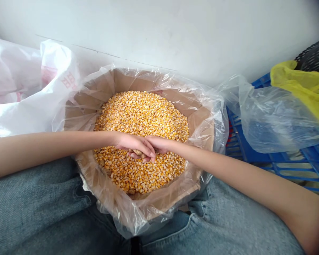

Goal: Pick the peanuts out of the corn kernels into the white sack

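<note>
My left hand (135,143) and my right hand (159,142) meet just above a heap of yellow and white corn kernels (143,113). Curled downward, the left fingers close around a few tan, bumpy pieces (137,152) that look like unshelled peanuts. The fingers of my right hand are bent in against the left ones and partly hidden by them; what they hold cannot be made out. A cardboard box (130,82) lined with a clear plastic bag (136,216) contains the kernels.
The box stands between my jeans-covered legs (37,209), near a white wall (159,32). To the left lies a white plastic sack (21,109) with red print. On the right are a blue plastic crate (255,148), clear plastic, a yellow bag (295,79) and a black basket (315,56).
</note>
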A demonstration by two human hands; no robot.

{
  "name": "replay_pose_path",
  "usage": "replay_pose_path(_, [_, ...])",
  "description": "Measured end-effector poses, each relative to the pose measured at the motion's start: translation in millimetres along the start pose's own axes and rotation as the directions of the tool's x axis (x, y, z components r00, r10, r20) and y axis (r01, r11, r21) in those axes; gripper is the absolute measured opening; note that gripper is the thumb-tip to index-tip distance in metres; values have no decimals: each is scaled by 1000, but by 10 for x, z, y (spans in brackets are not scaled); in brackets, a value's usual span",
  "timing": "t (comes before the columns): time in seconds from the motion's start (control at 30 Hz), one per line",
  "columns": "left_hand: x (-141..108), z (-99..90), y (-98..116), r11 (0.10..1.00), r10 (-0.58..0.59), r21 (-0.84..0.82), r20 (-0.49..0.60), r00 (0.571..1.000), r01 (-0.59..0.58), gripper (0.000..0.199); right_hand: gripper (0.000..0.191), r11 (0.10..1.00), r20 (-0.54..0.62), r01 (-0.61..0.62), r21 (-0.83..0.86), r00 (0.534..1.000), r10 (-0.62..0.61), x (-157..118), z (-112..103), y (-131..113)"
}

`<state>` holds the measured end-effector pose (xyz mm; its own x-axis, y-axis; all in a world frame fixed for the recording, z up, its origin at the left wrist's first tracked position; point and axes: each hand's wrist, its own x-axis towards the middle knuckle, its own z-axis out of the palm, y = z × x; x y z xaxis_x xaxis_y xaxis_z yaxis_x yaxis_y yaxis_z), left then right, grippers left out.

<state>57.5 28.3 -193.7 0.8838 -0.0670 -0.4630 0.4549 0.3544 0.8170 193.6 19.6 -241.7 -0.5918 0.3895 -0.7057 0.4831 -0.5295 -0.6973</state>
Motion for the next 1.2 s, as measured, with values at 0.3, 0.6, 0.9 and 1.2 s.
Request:
replay_pose_path(0.3, [32,118,-60,863,-130,498,63,989,82,31,20,936,72,73,-345,996,-51,-42,15,30])
replay_pose_path(0.6, [166,675,-183,124,28,992,-16,999,13,12,29,453,310,228,-862,944,116,-143,147,-112])
replay_pose_path(0.9, [242,780,-463,14,101,997,77,992,-79,6,30,116,253,235,-965,951,176,-258,266,-227])
replay_pose_path(1.2, [302,727,-527,-25,0,998,54,999,-54,15,27,-39,194,203,-978,968,162,-297,396,-234])
